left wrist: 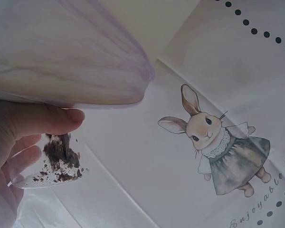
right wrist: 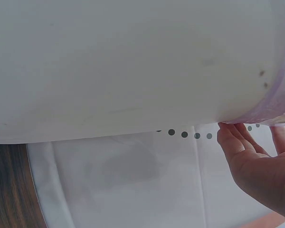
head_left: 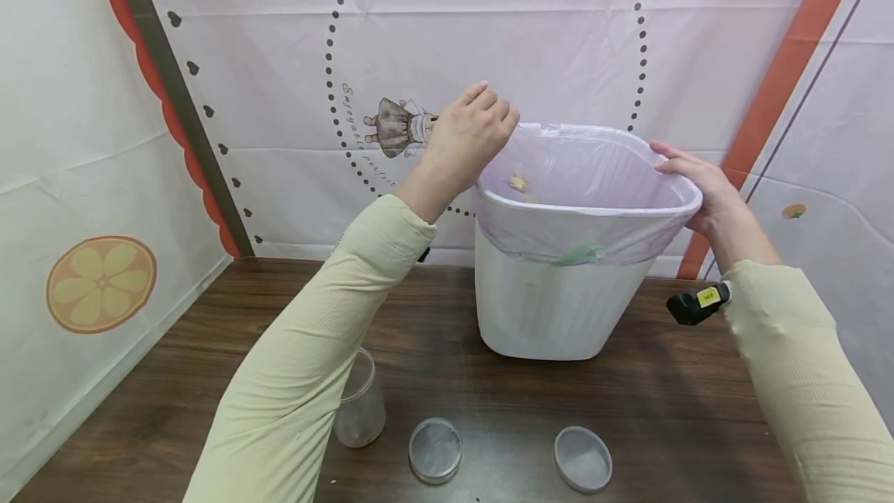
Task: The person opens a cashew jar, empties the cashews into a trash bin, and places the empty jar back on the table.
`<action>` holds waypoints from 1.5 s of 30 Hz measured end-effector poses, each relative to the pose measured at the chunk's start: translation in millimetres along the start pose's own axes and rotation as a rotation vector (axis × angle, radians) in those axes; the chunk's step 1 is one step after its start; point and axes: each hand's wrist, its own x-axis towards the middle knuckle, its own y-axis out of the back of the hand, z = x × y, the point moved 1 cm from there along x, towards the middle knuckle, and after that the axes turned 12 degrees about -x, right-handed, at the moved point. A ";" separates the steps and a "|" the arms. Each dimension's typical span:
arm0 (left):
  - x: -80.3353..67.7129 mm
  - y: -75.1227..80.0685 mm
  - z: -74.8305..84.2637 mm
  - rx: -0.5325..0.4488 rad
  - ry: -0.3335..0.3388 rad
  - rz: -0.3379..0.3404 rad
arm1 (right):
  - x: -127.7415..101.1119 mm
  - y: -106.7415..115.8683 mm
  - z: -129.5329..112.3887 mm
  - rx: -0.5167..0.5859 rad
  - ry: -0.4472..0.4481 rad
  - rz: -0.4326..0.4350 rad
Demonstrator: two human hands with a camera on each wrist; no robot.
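Nearest you on the dark wooden table [head_left: 489, 386] lie two round clear lids [head_left: 435, 449], side by side but apart, with an open clear jar [head_left: 360, 402] just to their left, partly behind your left sleeve. Beyond them stands the white bin [head_left: 559, 301], lined with a pale purple bag [head_left: 580, 177] folded over its rim. Your right hand [head_left: 698, 181] grips the bin's right rim, fingers curled over the edge. Your left hand [head_left: 468, 134] is raised at the bin's left rear corner, above the rim; the wrist view shows its fingers [left wrist: 42, 118] pinching a small clear piece [left wrist: 52, 168] smeared with dark crumbs, just under the bag's edge. Behind everything hangs a white backdrop printed with a rabbit [left wrist: 213, 142].
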 end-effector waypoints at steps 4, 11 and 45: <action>-0.4 0.7 0.6 0.001 -0.003 0.009 | -0.3 0.6 0.2 0.006 0.010 0.002; 0.0 1.1 0.4 -0.013 0.003 -0.005 | -0.2 0.7 0.0 0.007 0.011 0.005; -1.4 -1.0 -1.7 -0.103 0.072 -0.023 | -1.3 1.0 1.4 0.030 0.026 -0.004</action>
